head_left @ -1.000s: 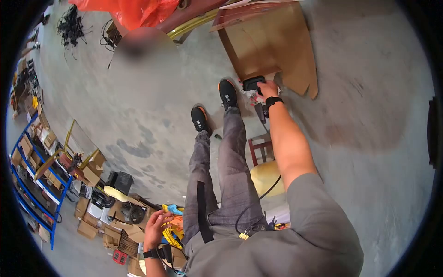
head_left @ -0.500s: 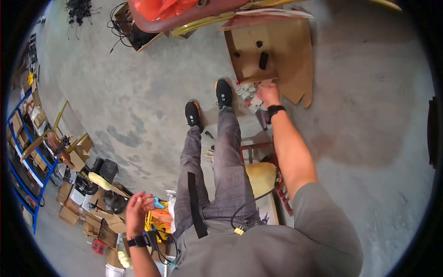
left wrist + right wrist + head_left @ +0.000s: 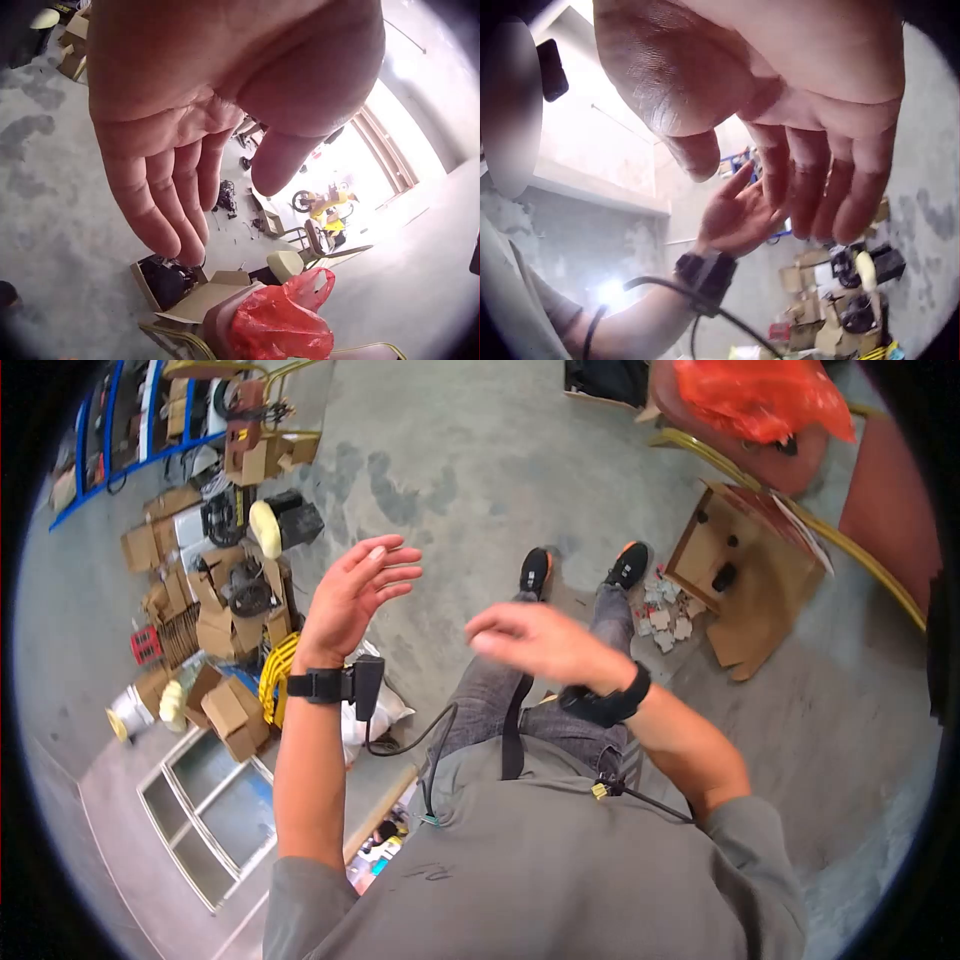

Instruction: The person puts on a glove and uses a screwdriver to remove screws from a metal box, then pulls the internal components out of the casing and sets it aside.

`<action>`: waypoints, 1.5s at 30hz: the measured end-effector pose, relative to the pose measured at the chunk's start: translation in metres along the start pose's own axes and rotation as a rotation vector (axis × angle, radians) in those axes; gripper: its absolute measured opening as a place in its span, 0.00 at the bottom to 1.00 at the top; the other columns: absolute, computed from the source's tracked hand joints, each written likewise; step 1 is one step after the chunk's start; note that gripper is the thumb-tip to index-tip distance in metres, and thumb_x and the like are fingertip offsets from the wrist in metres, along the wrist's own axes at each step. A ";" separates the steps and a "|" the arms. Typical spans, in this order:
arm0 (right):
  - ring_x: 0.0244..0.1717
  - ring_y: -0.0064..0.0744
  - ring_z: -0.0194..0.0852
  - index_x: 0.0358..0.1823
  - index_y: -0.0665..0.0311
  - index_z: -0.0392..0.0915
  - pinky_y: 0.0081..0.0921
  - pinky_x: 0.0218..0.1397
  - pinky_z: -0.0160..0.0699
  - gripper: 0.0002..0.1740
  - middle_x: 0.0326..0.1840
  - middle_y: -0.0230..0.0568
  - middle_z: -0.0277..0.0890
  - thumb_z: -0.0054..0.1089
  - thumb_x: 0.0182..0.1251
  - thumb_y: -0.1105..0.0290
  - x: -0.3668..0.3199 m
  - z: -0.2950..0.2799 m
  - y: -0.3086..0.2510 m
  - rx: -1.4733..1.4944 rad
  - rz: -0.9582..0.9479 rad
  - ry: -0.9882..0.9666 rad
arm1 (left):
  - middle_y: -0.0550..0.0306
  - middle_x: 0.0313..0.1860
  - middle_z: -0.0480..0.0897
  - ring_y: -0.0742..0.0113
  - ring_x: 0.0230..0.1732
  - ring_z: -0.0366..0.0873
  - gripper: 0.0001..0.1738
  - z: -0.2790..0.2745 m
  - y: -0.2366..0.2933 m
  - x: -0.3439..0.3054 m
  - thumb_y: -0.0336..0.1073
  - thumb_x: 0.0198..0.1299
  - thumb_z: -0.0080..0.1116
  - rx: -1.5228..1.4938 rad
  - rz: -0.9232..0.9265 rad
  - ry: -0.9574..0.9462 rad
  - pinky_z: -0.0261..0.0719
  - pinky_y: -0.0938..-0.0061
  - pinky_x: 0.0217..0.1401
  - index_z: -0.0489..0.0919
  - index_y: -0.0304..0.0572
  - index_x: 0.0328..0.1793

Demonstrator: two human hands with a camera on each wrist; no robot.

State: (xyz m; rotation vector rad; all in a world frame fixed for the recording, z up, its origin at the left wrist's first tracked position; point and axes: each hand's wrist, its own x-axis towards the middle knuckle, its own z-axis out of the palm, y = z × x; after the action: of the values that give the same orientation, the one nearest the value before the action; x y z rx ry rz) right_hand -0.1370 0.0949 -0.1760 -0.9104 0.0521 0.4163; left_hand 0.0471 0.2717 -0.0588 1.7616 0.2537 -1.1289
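Raised left hand [image 3: 352, 595] and right hand [image 3: 535, 643], fingers relaxed.

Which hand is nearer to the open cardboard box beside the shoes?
Right. The right hand is raised left of the cardboard box; the left hand is farther left.

Floor: bare grey concrete [image 3: 470, 470], stained in patches.
Cardboard box [image 3: 775, 600]: lying open on the right, small dark items inside.
Scraps [image 3: 668, 618]: pale little pieces strewn on the floor, right up against that box.
Red bag [image 3: 765, 400]: up top, sitting on a dark-red chair [image 3: 795, 465].
Carton pile [image 3: 215, 620]: big heap on the left, yellow cable [image 3: 278, 670] coiled at its edge.
Shelving [image 3: 120, 430]: blue rack, far top left.
Window frame [image 3: 205, 810]: flat on the floor, bottom left.
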 end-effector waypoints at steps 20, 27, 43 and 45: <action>0.49 0.34 0.84 0.58 0.68 0.78 0.31 0.53 0.82 0.24 0.49 0.44 0.85 0.66 0.68 0.59 0.004 0.050 0.182 -0.470 0.590 0.076 | 0.51 0.56 0.83 0.62 0.57 0.82 0.18 -0.357 -0.245 -0.093 0.39 0.74 0.51 -0.388 0.177 0.668 0.79 0.68 0.58 0.76 0.37 0.63; 0.62 0.61 0.75 0.64 0.70 0.72 0.45 0.67 0.71 0.34 0.57 0.65 0.78 0.61 0.68 0.49 -0.017 0.000 0.230 -1.458 0.900 -0.005 | 0.48 0.56 0.84 0.57 0.57 0.81 0.32 -0.271 -0.517 -0.099 0.51 0.65 0.65 0.062 -0.434 0.220 0.78 0.65 0.59 0.74 0.35 0.66; 0.73 0.66 0.65 0.81 0.65 0.46 0.44 0.74 0.65 0.60 0.71 0.75 0.64 0.67 0.60 0.36 0.085 -0.013 0.277 -1.349 1.101 -0.339 | 0.16 0.79 0.50 0.29 0.81 0.51 0.71 -0.122 -0.556 -0.105 0.61 0.56 0.71 0.159 -0.646 -0.074 0.54 0.55 0.83 0.34 0.27 0.83; 0.74 0.66 0.64 0.82 0.63 0.45 0.44 0.75 0.65 0.61 0.74 0.74 0.61 0.67 0.59 0.36 0.096 -0.017 0.273 -1.299 1.239 -0.258 | 0.10 0.77 0.46 0.22 0.81 0.46 0.72 -0.114 -0.591 -0.105 0.59 0.54 0.73 0.157 -0.609 0.000 0.53 0.54 0.83 0.30 0.30 0.83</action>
State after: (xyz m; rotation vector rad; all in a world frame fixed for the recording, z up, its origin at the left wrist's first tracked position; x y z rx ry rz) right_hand -0.1481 0.2601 -0.4138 -2.0455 0.1104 1.8490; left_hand -0.3067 0.6863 -0.3350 1.8758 0.7563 -1.6108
